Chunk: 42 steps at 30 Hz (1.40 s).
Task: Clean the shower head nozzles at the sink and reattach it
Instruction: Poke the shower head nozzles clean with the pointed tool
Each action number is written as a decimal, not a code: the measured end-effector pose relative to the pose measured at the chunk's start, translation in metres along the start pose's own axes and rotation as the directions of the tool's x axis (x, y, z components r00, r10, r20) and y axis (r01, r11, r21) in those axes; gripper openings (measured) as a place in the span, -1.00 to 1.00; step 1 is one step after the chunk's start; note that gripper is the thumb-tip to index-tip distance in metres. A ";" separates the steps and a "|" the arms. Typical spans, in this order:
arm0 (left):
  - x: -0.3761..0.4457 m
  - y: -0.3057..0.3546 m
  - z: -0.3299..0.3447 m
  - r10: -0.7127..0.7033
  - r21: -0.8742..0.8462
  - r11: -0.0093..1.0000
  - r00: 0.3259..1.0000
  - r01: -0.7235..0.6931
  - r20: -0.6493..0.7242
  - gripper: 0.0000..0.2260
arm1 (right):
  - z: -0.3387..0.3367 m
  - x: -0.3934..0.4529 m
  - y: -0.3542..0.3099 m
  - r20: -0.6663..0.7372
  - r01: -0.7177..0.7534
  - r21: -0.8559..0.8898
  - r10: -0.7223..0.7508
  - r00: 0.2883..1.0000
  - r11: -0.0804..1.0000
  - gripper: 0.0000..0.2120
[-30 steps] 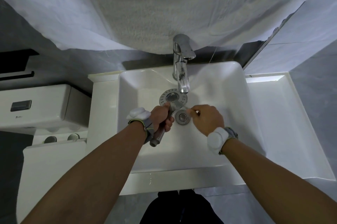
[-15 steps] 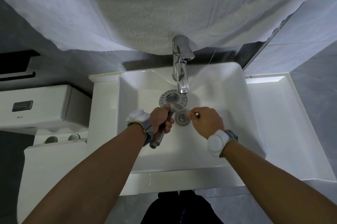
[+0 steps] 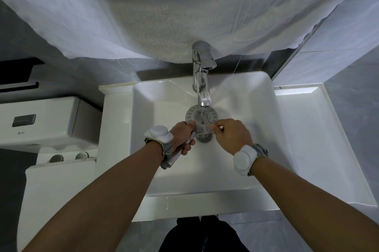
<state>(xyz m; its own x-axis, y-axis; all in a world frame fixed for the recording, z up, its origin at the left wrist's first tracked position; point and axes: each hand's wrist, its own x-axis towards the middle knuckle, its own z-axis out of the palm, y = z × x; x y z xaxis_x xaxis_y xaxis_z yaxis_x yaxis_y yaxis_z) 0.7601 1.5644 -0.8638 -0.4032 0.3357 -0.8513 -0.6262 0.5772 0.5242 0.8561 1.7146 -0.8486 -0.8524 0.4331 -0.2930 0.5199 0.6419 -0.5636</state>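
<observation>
The cleaning looks mid-way: the shower head (image 3: 202, 117) is off its hose and held over the white ceramic sink (image 3: 246, 149), face up beneath the chrome faucet (image 3: 202, 79); reattaching is yet to come. The left hand (image 3: 182, 136) wraps its fingers round the smooth grey handle. The right hand (image 3: 231, 135) has fingertips bunched at the round, dotted nozzle plate's near edge; I cannot tell if they pinch anything. The steel drain (image 3: 204, 137) sits just below both thumbs.

Round grey shower head with a ring of nozzle rows (image 3: 202, 117), face up, held over the white rectangular ceramic sink (image 3: 242, 169). It sits directly beneath the chrome faucet spout (image 3: 203, 91). Handle slants down-left.
</observation>
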 end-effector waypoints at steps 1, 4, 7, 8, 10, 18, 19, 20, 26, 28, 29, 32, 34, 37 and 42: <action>0.001 -0.001 0.002 0.008 0.010 1.000 1.000 -0.008 0.003 -0.63 | -0.003 0.006 0.003 -0.012 -0.040 0.036 0.040 0.999 0.999 -0.70; 0.001 0.000 0.004 0.019 0.018 1.000 1.000 -0.019 -0.004 -0.64 | -0.004 0.010 0.004 -0.040 -0.051 0.040 0.053 0.998 0.998 -0.70; 0.002 0.000 0.003 0.018 0.033 0.999 1.000 -0.018 -0.008 -0.65 | 0.001 0.002 0.002 -0.004 0.018 -0.054 -0.018 1.000 0.998 -0.70; 0.002 -0.001 0.002 0.019 0.034 0.999 1.000 -0.019 -0.011 -0.66 | -0.002 0.005 0.005 -0.006 -0.011 -0.046 0.011 1.000 0.999 -0.71; 0.000 0.000 0.003 0.025 0.035 0.999 1.000 -0.024 -0.010 -0.69 | -0.006 0.011 0.010 -0.033 -0.058 -0.008 0.058 0.998 0.998 -0.70; -0.011 0.005 0.002 0.027 0.184 0.982 0.999 -0.034 0.039 -0.81 | -0.014 0.023 0.009 0.076 -0.143 0.161 0.132 0.988 0.977 -0.77; -0.012 0.007 0.001 0.025 0.206 0.978 0.999 -0.033 0.041 -0.81 | -0.021 0.029 0.009 0.074 -0.171 0.178 0.160 0.984 0.969 -0.75; -0.012 0.009 0.000 0.021 0.219 0.975 0.999 -0.028 0.033 -0.80 | -0.025 0.034 0.009 0.089 -0.182 0.175 0.169 0.982 0.968 -0.74; -0.010 0.012 0.001 0.060 0.234 0.971 0.998 -0.055 -0.015 -0.80 | -0.011 0.019 -0.012 0.282 0.016 -0.046 -0.002 0.960 0.999 -0.72; -0.007 0.012 0.002 0.094 0.259 0.962 0.995 -0.088 -0.011 -0.75 | -0.016 0.020 -0.013 0.243 0.001 -0.063 0.015 0.970 0.998 -0.71; -0.005 0.013 0.003 0.092 0.280 0.956 0.996 -0.087 -0.007 -0.73 | -0.022 0.026 -0.010 0.198 -0.046 -0.027 0.051 0.979 0.999 -0.72; 0.000 0.017 0.003 0.054 0.325 0.944 0.999 -0.050 -0.003 -0.72 | -0.025 0.027 -0.005 0.104 -0.093 -0.012 0.094 0.990 0.996 -0.73; 0.001 0.018 0.003 0.014 0.331 0.943 1.000 -0.013 -0.003 -0.75 | -0.011 0.015 -0.009 0.161 0.011 -0.098 0.005 0.987 0.995 -0.74; 0.001 0.014 0.003 -0.018 0.366 0.930 1.000 0.021 -0.012 -0.77 | -0.017 0.018 -0.002 0.134 -0.057 -0.059 0.065 0.989 0.997 -0.72; 0.001 0.017 -0.001 -0.044 0.413 0.910 0.999 0.041 -0.002 -0.75 | -0.013 0.010 -0.001 0.145 -0.079 -0.032 0.083 0.986 0.996 -0.74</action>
<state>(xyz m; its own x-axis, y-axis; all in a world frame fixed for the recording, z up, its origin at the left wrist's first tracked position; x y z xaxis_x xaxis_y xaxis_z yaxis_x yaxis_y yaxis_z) 0.7486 1.5741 -0.8557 -0.3763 0.3087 -0.8736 -0.3105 0.8463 0.4329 0.8475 1.7268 -0.8414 -0.8056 0.3883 -0.4474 0.5869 0.6259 -0.5135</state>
